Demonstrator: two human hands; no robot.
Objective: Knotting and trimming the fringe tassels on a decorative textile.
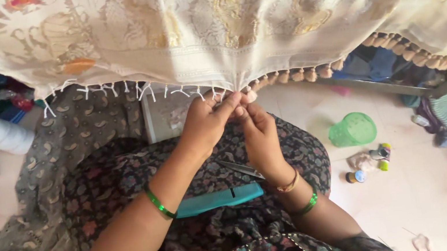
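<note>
Cream cloth (232,19) with gold print hangs across the top of the head view, its fringed hem at centre. Left hand (206,123) and right hand (258,132) both pinch the fringe threads (239,95) at the hem, apparently knotting a tassel; tightening needs steady tension. Scissors (241,169) and teal comb (219,199) rest on lap.

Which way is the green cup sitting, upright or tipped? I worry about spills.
Upright: the green cup stands on the floor with its round open mouth facing up. Contents: cannot tell.
</note>
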